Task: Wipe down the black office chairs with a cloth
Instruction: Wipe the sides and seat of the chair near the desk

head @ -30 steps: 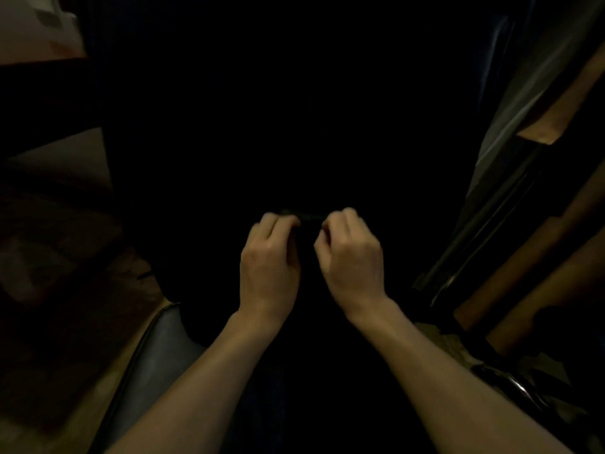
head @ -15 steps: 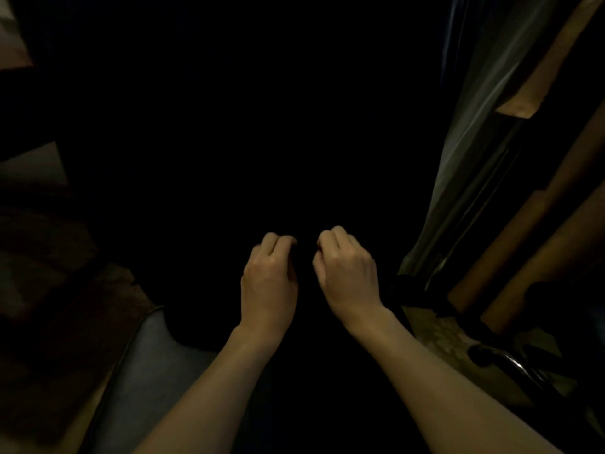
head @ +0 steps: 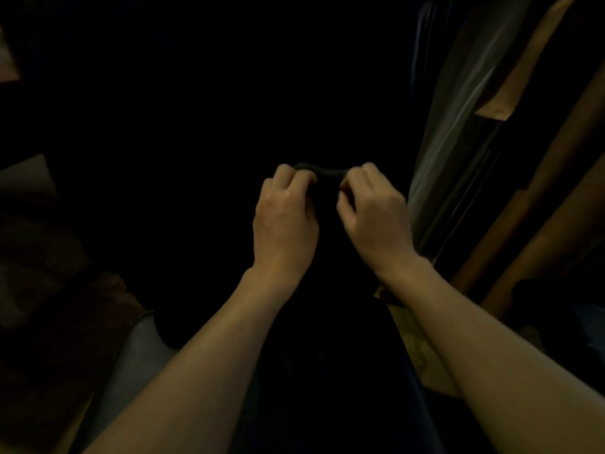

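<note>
Pinching a dark, rolled strip of cloth (head: pixel 327 173) between them, the left hand (head: pixel 285 221) and right hand (head: pixel 373 215) curl their fingers round its two ends. Below and beyond, near-total darkness swallows the black chair (head: pixel 209 158); its outline is hard to make out.

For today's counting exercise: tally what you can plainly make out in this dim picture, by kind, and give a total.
Hands: 2, the left hand and the right hand
Dark cloth pinched between them: 1
Pale grey seat edge at lower left: 1
Total: 4
The rest is too dark to count.
</note>
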The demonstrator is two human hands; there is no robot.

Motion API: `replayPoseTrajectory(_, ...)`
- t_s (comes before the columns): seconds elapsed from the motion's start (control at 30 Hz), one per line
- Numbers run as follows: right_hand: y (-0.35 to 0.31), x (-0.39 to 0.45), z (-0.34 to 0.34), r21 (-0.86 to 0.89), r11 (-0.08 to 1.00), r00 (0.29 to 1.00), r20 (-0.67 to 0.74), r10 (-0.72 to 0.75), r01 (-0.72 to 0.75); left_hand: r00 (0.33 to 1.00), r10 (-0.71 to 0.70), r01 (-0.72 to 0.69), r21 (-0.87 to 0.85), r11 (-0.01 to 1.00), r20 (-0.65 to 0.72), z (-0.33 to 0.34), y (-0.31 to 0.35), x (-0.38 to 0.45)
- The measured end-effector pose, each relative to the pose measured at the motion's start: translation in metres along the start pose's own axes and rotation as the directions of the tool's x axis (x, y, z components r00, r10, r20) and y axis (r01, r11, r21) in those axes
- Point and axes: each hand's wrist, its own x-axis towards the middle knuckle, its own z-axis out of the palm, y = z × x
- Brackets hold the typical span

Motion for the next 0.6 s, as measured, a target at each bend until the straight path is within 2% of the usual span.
replayPoseTrajectory(0.1,0.011,-0.035,0.010,-0.045,0.999,1.000,-0.003,0.007,-0.007,0.996,0.042,-0.047,0.059,0.997,0.084,0.019,-0.002,-0.031)
replayPoseTrajectory(0.23,0.019,-0.074,0.022,-0.063,0.997,0.999,0.035,0.035,-0.033,0.993,0.007,-0.010,0.020,1.000,0.118,0.045,-0.010,-0.064)
replayPoseTrajectory(0.33,0.027,-0.115,0.033,-0.025,0.982,0.977,0.095,0.189,-0.187,0.982,-0.002,0.008,-0.034,0.999,0.187,0.064,-0.010,-0.093)
replayPoseTrajectory(0.4,0.028,-0.138,0.037,0.060,0.936,0.936,0.075,0.343,-0.348,0.978,0.010,0.005,-0.073,0.997,0.207,0.074,-0.004,-0.109)
replayPoseTrajectory(0.47,0.027,-0.147,0.035,0.193,0.846,0.862,0.003,0.506,-0.497,0.982,0.019,0.001,-0.104,0.995,0.190,0.083,0.006,-0.117)
replayPoseTrajectory(0.6,0.030,-0.141,0.031,0.412,0.663,0.703,-0.072,0.707,-0.625,0.994,0.015,0.002,-0.162,0.987,0.104,0.094,0.026,-0.114)
